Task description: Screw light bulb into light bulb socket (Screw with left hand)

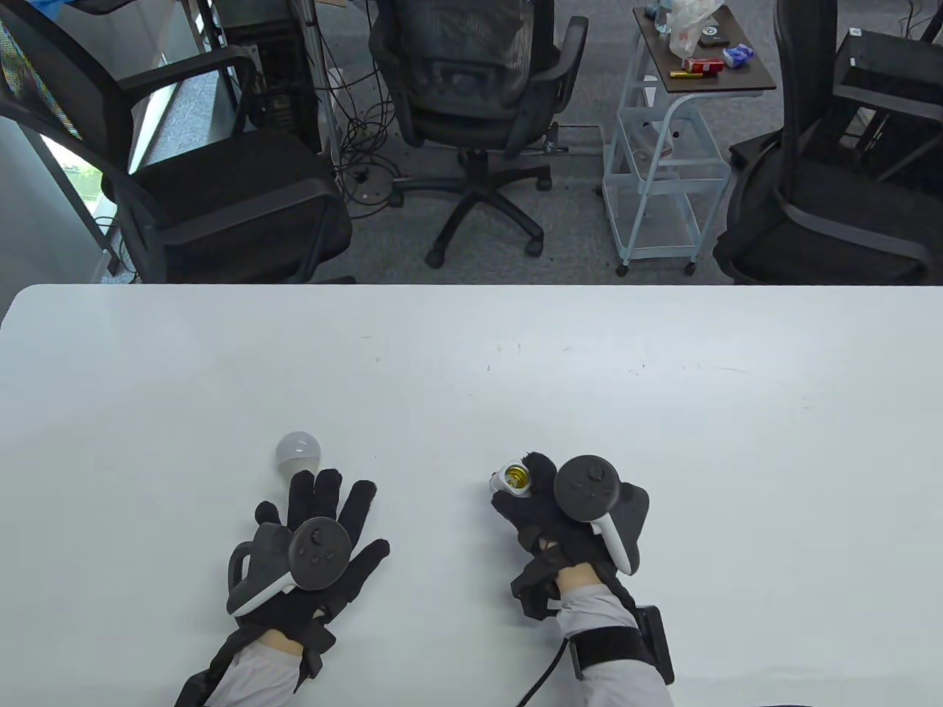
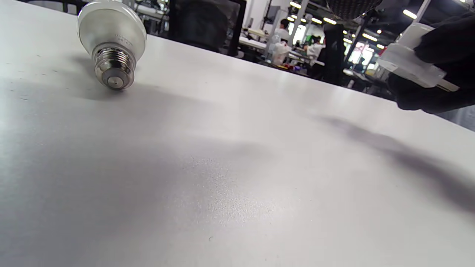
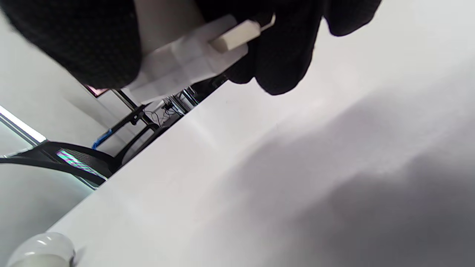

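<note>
On the white counter (image 1: 663,442) the frosted white round light bulb with a ribbed metal screw base (image 1: 298,451) lies on its side, base turned toward the person; the black-gloved left hand (image 1: 317,537) lies flat with fingers spread just behind it, the fingertips (image 1: 328,480) right at the bulb, and whether they touch it cannot be told. The black-gloved right hand (image 1: 560,515) grips the white plastic light bulb socket with a brass-lined opening (image 1: 510,479), held clear of the counter and well apart from the bulb; its opening tilts up and toward the left.
</note>
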